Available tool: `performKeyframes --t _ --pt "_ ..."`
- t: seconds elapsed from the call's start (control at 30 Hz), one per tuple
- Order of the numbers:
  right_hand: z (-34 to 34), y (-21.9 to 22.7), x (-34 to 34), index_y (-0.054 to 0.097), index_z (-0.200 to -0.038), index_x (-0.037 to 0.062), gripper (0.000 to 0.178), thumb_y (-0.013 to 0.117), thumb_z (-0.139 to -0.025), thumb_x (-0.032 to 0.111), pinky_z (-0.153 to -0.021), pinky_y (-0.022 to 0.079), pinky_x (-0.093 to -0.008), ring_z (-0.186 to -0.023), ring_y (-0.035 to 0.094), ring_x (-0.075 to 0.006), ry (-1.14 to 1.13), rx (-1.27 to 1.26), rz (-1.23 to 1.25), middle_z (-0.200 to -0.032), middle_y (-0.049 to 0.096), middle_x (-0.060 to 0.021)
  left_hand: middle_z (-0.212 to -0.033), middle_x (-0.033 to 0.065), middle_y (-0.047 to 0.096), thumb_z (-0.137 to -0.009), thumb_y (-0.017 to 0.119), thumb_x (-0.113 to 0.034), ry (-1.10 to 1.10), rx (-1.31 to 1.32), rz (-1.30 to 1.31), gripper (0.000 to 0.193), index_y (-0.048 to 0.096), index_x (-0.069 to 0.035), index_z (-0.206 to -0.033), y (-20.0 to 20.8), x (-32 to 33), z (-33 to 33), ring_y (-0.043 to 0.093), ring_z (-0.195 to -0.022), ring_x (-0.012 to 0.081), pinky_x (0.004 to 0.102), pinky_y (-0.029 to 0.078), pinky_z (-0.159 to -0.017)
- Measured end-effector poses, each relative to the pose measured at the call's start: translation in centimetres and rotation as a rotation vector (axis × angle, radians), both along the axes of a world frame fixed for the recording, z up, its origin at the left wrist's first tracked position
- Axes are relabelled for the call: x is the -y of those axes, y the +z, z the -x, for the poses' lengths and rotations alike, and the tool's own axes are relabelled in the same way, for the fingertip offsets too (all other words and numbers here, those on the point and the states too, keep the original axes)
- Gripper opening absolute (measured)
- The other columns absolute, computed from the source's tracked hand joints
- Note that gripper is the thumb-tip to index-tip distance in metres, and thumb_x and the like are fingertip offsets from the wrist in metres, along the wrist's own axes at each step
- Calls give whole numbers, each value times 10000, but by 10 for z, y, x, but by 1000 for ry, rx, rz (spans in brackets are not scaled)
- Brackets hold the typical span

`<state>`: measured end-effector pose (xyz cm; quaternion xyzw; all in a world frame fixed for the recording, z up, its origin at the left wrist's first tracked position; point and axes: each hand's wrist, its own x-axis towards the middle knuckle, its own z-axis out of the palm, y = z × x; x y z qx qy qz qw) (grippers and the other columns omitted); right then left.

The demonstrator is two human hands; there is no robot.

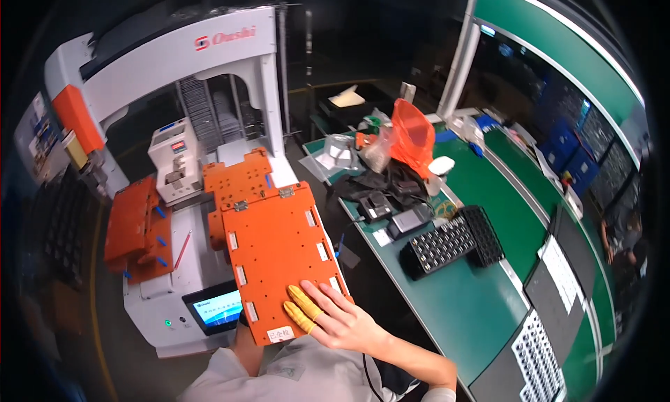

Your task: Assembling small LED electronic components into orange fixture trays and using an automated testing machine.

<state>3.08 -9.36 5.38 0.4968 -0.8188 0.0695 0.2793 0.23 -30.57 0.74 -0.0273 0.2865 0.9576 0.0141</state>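
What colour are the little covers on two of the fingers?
Yellow finger cots on the right hand, seen in the head view.

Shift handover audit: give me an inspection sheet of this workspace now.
Surface: green bench, partly covered.
Job's things: orange fixture plate on the white machine.
Clutter: black component trays, orange plastic bag, dark pouches.
Hands: right hand flat on the plate's near edge, yellow finger cots on two fingers; left hand hidden under the plate.
Cables: thin dark cord below the right wrist.
Surroundings: machine touchscreen, second orange fixture.
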Motion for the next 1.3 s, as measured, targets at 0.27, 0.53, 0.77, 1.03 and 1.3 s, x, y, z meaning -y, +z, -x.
performKeyframes --t 0.27,0.53,0.77,1.03,1.3 --pt "-71 -43 -70 732 -1181 91 277 563 -971 156 -971 540 -318 -1160 699 -254 -409 -162 264 -1233 722 -72 -1454 146 512 -1021 549 -414 -475 136 59 522 495 -114 -1445 -38 -64 19 475 -1337 288 424 364 -1143" --pt "-194 -85 -75 690 -1269 97 367 584 -926 171 -1024 528 -354 -1256 636 -306 -1114 -49 393 -1312 678 -113 -1475 154 496 -1032 533 -404 -942 253 118 514 480 -120 -1458 -122 -138 -5 452 -1359 279 420 333 -1161" --pt "-206 -67 -95 742 -1118 75 355 783 -787 195 -946 559 -453 -1092 686 -320 -1463 -59 462 -1185 724 -113 -1493 161 483 -1042 520 -396 -1139 325 153 508 467 -125 -1469 -107 -231 -11 431 -1378 272 416 306 -1178" --pt "-210 -60 -123 672 -1207 24 484 722 -745 158 -1026 524 -484 -1260 588 -376 -1468 120 423 -1368 613 -158 -1514 170 468 -1053 504 -386 -1298 348 222 502 451 -131 -1482 -170 -209 40 408 -1400 263 411 274 -1196" --pt "-196 -76 -168 588 -1324 -25 453 569 -897 126 -1059 508 -465 -1320 535 -404 -1385 23 361 -1372 586 -222 -1523 162 474 -1071 457 -360 -1561 352 388 484 473 -63 -1453 -95 -312 26 500 -1330 293 429 424 -1098"
